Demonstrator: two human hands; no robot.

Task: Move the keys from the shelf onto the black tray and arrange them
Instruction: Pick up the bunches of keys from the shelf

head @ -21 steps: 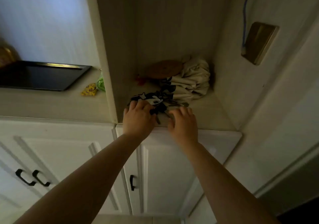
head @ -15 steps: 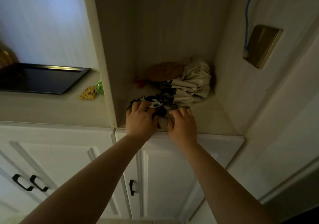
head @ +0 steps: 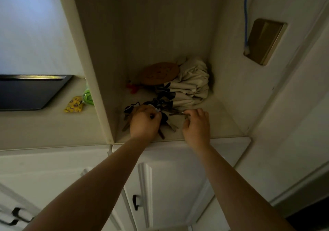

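Note:
A bunch of dark keys point(head: 170, 126) with black-and-white charms lies on the shelf point(head: 219, 122) inside the open niche. My left hand point(head: 145, 123) is curled over the left part of the bunch, fingers closed on it. My right hand point(head: 196, 124) pinches a metal key point(head: 178, 113) at the right side of the bunch. Several key blades stick out below my left hand. The black tray point(head: 32, 91) rests on the counter far to the left, outside the niche.
A crumpled cream cloth point(head: 192, 86), a round brown mat point(head: 159, 73) and a small red thing point(head: 131, 87) sit at the back of the shelf. A yellow packet point(head: 73, 104) and a green item point(head: 87, 95) lie by the tray. The niche's left wall point(head: 92, 81) separates shelf from counter.
Both hands have closed on the keys. My right hand has shifted right and drawn a key out sideways. The left hand has curled tighter over the bunch.

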